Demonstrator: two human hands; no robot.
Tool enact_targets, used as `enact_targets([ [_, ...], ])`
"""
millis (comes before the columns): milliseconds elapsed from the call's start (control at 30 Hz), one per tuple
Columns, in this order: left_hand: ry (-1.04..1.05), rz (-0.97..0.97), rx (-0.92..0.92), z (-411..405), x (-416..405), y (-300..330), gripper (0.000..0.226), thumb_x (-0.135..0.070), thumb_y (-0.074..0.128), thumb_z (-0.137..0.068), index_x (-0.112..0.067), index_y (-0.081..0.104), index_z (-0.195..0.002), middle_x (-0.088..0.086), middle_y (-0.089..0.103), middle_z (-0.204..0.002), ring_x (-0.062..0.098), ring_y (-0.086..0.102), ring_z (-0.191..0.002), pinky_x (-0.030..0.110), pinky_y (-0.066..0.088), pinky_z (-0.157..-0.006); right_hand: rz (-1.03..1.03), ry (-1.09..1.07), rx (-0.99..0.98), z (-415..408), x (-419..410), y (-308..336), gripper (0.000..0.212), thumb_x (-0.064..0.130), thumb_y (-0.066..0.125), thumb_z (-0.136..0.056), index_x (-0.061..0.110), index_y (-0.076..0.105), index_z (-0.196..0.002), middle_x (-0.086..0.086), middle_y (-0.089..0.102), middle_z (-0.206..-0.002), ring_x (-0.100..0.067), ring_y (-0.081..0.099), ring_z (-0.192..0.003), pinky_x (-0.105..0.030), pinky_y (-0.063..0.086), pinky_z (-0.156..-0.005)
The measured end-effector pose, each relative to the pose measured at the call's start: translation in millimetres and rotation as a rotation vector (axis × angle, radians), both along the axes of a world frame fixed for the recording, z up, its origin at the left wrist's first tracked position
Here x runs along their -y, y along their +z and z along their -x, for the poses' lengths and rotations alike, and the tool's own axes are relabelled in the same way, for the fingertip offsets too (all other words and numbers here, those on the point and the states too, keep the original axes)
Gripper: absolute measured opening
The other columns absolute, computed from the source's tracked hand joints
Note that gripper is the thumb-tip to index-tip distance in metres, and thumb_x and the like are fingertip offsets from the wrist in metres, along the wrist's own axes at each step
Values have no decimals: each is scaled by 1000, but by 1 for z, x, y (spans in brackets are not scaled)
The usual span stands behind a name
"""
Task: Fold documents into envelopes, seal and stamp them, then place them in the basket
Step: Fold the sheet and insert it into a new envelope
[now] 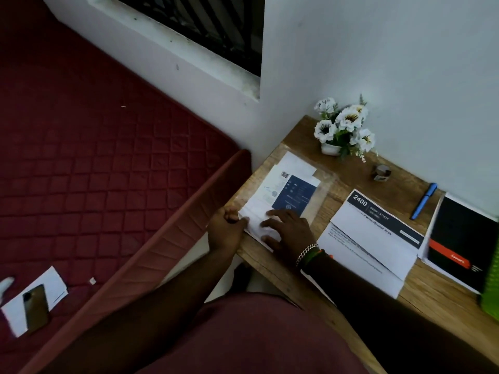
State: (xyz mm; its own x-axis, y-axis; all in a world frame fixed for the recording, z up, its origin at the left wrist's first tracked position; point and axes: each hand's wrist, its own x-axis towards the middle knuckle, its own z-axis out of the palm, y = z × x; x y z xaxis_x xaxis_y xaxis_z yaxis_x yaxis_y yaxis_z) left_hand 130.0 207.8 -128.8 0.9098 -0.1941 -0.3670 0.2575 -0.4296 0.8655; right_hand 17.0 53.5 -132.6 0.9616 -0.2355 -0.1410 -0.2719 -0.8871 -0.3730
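A white document with a dark blue panel lies at the left end of the wooden desk, on top of a clear plastic sleeve. My right hand presses flat on its near white part with spread fingers. My left hand pinches the paper's near left corner at the desk edge. A second folded document headed "2400" lies to the right. A green basket's edge shows at the far right.
A pot of white flowers stands at the desk's back. A roll of tape, a blue pen and a black booklet lie to the right. Left of the desk a maroon mattress carries a phone on paper.
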Motion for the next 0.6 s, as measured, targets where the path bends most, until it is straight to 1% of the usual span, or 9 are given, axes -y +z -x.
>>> enact_targets([
  [67,-17,-13,16,-1,3,-1,35,-18,88,-73,-22,68,-101,-3,70,-78,16,70,-78,37,59,-81,2,0,-5,-1,-1,1,39,60,46,-90,44,57,-124,12,47,-143,-19,37,-133,-45,43,-95],
  [133,-8,-25,24,-1,8,0,40,-21,90,-72,-22,65,-103,-3,71,-79,14,70,-78,35,58,-80,-8,-8,-6,-1,-2,1,37,56,47,-92,45,56,-126,12,46,-143,-19,37,-134,-46,43,-96],
  [267,72,-35,-20,-4,14,4,47,-17,90,-70,-20,60,-106,3,71,-93,20,70,-87,36,58,-79,-48,-24,-16,0,-3,0,35,48,49,-93,48,54,-128,11,45,-144,-19,35,-135,-46,41,-98],
  [333,108,-43,-48,-4,15,4,48,-14,90,-70,-19,59,-106,3,70,-95,22,70,-89,37,58,-81,-58,-24,-13,0,-3,0,36,44,52,-91,47,55,-127,11,45,-143,-19,35,-134,-47,42,-98],
  [400,142,-59,-67,-4,15,3,46,-13,90,-68,-24,59,-100,1,71,-95,22,70,-89,42,58,-85,-70,-21,-14,-1,-1,1,37,39,56,-91,46,55,-127,11,46,-143,-19,36,-134,-47,42,-98],
  [433,159,-63,-84,-3,15,3,45,-12,89,-67,-28,58,-95,-1,71,-94,22,70,-88,44,59,-86,-78,-22,-13,-2,-1,1,38,38,58,-90,45,56,-127,11,47,-142,-19,37,-133,-46,42,-98],
  [500,193,-43,-117,-1,15,4,43,-8,86,-67,-30,57,-89,-2,70,-90,22,71,-85,47,60,-83,-86,-29,3,-2,0,1,38,34,61,-90,44,57,-127,10,49,-141,-19,39,-132,-46,43,-97],
  [600,225,-5,-139,1,14,2,42,-6,84,-66,-24,61,-96,1,71,-88,21,70,-83,47,60,-82,-92,-36,32,-2,1,-1,39,29,62,-89,43,58,-125,9,51,-139,-21,41,-130,-46,45,-93],
])
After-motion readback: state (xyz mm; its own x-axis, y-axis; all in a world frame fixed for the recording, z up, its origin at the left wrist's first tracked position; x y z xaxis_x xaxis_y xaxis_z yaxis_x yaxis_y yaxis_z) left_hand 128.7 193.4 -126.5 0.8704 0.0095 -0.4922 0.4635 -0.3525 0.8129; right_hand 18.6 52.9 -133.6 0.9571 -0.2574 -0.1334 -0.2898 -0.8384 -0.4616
